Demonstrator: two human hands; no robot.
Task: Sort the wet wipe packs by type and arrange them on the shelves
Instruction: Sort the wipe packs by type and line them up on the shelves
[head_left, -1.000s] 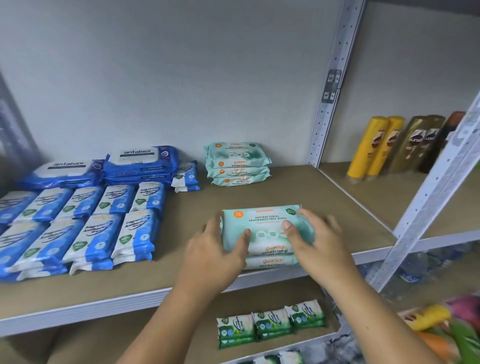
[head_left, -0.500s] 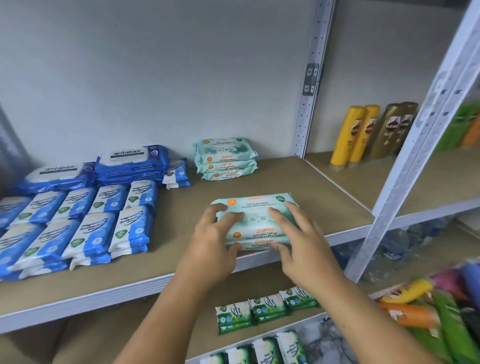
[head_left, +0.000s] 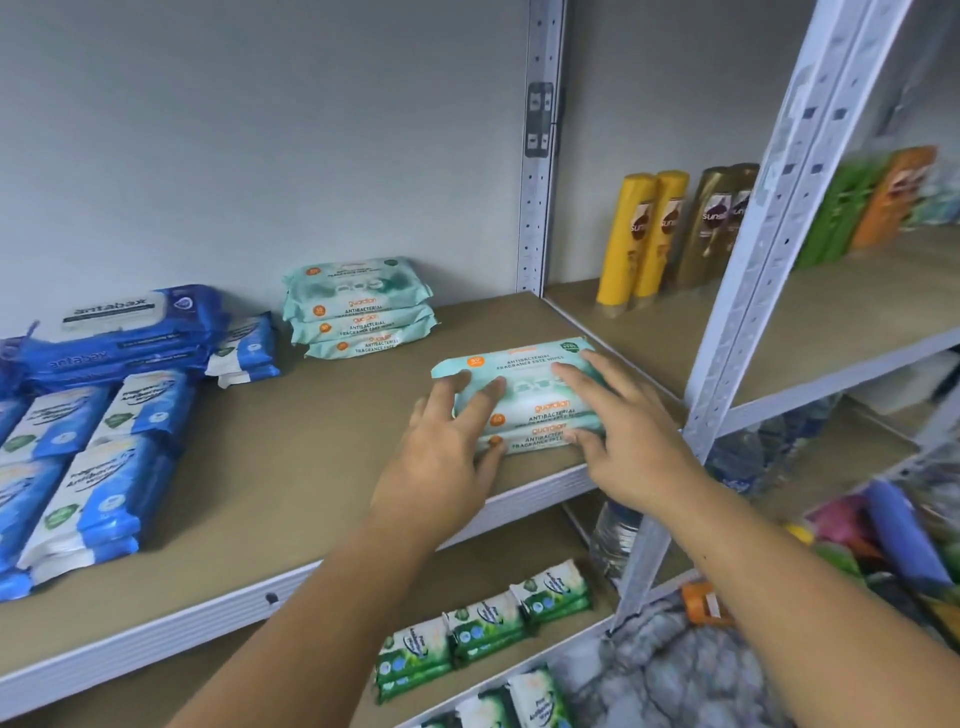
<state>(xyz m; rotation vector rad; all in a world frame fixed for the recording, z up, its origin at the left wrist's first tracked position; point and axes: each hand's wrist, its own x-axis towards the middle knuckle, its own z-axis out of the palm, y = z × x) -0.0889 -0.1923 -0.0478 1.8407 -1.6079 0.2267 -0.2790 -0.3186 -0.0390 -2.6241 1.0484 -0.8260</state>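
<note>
A stack of mint-green antibacterial wipe packs (head_left: 524, 395) lies near the front right of the brown shelf board (head_left: 311, 457). My left hand (head_left: 441, 467) rests on its left end, fingers on top and thumb against the front. My right hand (head_left: 628, 447) lies over its right half with the fingers spread straight and the thumb at the front edge. An identical mint-green stack (head_left: 358, 312) stands at the back by the wall. Dark blue Antabax packs (head_left: 119, 332) and rows of blue-and-white packs (head_left: 104, 467) fill the left side.
A grey slotted upright (head_left: 727, 364) stands just right of my hands. Shampoo bottles (head_left: 649, 234) line the neighbouring shelf. Small green wipe packs (head_left: 483, 629) lie on the shelf below, beside a water bottle (head_left: 613, 540). Bare board lies between the two mint stacks.
The mint-green stack has moved a little deeper onto the shelf and toward the right. My fingers have shifted from its ends to lie flatter on top.
</note>
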